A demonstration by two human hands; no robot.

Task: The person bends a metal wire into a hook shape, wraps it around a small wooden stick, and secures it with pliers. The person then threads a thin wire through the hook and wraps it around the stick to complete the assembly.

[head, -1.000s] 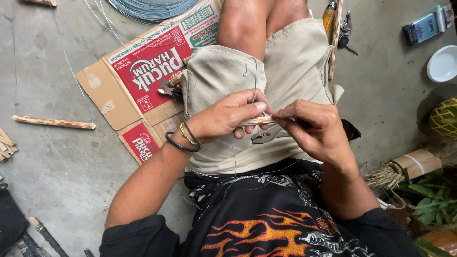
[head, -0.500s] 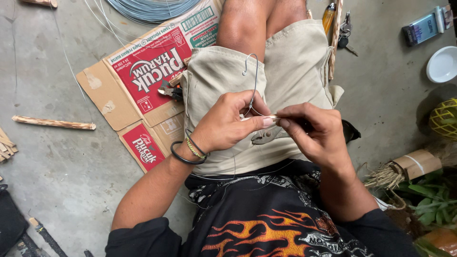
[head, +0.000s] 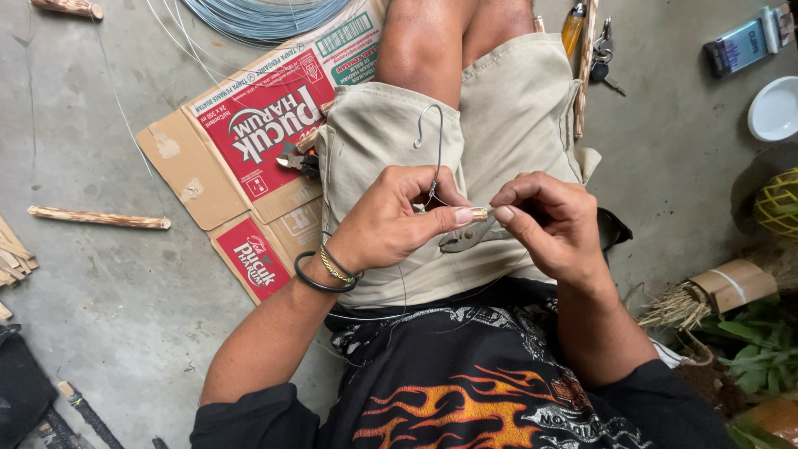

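My left hand (head: 397, 218) pinches a short wooden stick (head: 477, 214) over my lap, and a thin grey wire (head: 435, 141) with a hooked end rises from that grip. My right hand (head: 553, 224) holds the other end of the same stick, fingertip to fingertip with the left. Pliers (head: 470, 237) lie on my beige shorts (head: 391, 141) just under the hands. Black and gold bracelets ring my left wrist.
A flattened red and brown cardboard box (head: 249, 141) lies on the concrete floor at left, with a small cutter (head: 298, 160) on it. A wire coil (head: 266, 15) sits at top. Wooden sticks (head: 98, 219) lie at left. A white bowl (head: 773, 108), keys (head: 603, 58) and green leaves (head: 761, 353) are at right.
The hooked wire end now stands up above my left hand. Both hands have shifted slightly on the stick, staying together over my lap.
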